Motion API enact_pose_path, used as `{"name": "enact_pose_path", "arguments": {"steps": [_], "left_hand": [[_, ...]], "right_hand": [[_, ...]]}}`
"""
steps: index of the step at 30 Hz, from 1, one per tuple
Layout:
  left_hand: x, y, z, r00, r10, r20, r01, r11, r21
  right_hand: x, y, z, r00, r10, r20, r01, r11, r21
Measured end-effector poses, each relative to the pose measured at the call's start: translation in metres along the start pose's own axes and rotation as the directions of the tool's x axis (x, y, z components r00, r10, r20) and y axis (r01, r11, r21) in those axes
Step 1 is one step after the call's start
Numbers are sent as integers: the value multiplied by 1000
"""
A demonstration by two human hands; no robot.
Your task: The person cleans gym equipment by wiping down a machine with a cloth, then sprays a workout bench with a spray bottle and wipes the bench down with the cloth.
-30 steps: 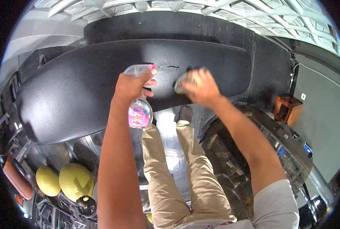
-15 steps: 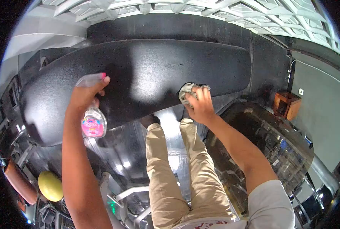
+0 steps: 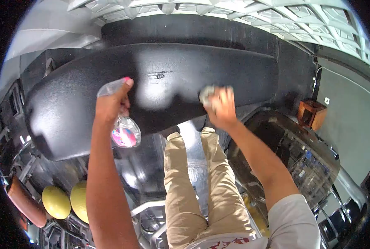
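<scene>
My left hand (image 3: 113, 107) is wrapped round the neck of a clear spray bottle (image 3: 129, 132) with a pink label and a pink nozzle tip, held above a long black padded bench (image 3: 234, 72). Its nozzle points toward the bench's middle, where a wet-looking patch (image 3: 160, 75) shows on the padding. Bunched in my right hand (image 3: 223, 108) is a pale grey cloth (image 3: 207, 93), near the padding's lower edge. This hand is blurred, and whether the cloth presses on the surface is hard to tell.
A dark machine with a see-through cover (image 3: 276, 149) stands to the right, with a small wooden stool (image 3: 312, 114) behind it. Two yellow balls (image 3: 56, 202) and a brown pad (image 3: 26, 203) are at lower left. White lattice (image 3: 259, 12) runs along the far side.
My left hand and the spray bottle have moved right, and the bottle has tilted. A wet patch now shows mid-bench. My right hand has shifted slightly right and up with the cloth.
</scene>
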State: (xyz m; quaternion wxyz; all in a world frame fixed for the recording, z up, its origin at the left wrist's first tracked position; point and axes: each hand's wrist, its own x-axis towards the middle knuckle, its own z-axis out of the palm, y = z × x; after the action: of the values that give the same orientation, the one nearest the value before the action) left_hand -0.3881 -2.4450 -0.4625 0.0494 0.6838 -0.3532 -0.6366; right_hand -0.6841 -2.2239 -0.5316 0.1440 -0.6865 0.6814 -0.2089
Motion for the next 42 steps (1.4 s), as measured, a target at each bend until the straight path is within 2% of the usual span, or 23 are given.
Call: {"name": "enact_pose_path", "arguments": {"steps": [1,2,4,6,9,12,14,16,20,24,25,26,27,28,30,32,33,34,36,38,40,42], "left_hand": [[-8,5,8,999,32,1,-32,999,-17],[-11,9,10,998,65,2,-65,997,-33],[-4,3,5,999,36,3,-36,999,14],[1,3,1,999,-17,35,15,998,64],[-6,7,6,1000,-6,7,6,999,48],[-6,8,7,1000,5,9,-5,998,57],[-1,4,2,998,-51,20,49,996,73],[0,5,2,998,-68,17,66,994,84],[-4,5,3,999,-4,41,4,1000,14],[2,1,4,999,-35,12,35,999,39],[-5,6,6,1000,-25,12,24,999,27],[-8,10,7,1000,-11,10,11,1000,15],[-8,12,7,1000,0,0,0,1000,-11],[-9,13,8,1000,10,-9,-11,999,-36],[-7,13,10,1000,2,-10,-2,1000,-30],[-1,9,4,999,-38,0,37,999,31],[-1,9,3,999,-53,1,53,998,39],[1,9,2,998,-65,0,65,997,42],[1,9,4,999,-38,-19,38,999,5],[-3,7,9,998,37,-56,-40,997,-61],[-3,7,11,999,14,-30,-15,999,-52],[-1,9,10,999,-20,-34,18,999,-39]], "right_hand": [[-22,-13,-3,985,78,151,-68,995,-69],[-18,-10,-6,981,68,181,-56,996,-69],[-11,-8,-14,967,61,246,-45,997,-71],[32,17,-14,984,-35,174,50,996,-79],[107,46,-3,982,165,-95,-179,969,-168],[150,53,2,917,362,-167,-387,908,-162],[143,48,4,920,357,-165,-383,908,-170],[109,34,7,951,247,-185,-278,947,-161],[1,0,2,998,-3,58,8,996,-91],[8,3,-4,989,60,134,-52,997,-59],[34,6,-8,994,50,102,-36,990,-133],[61,19,-3,997,81,-8,-81,990,-119],[93,28,1,983,164,-79,-173,975,-140],[122,39,3,975,184,-124,-198,973,-116],[164,46,2,950,297,-96,-308,941,-138],[166,37,1,957,288,-48,-291,936,-198],[152,29,1,971,205,-125,-224,960,-165],[125,31,8,981,165,-100,-177,976,-125],[56,10,10,995,-91,40,94,993,-70],[-9,-10,2,921,-84,379,117,991,-65],[-9,-19,-7,910,-146,388,180,982,-52],[38,-6,-13,874,-239,424,281,959,-37]]}}
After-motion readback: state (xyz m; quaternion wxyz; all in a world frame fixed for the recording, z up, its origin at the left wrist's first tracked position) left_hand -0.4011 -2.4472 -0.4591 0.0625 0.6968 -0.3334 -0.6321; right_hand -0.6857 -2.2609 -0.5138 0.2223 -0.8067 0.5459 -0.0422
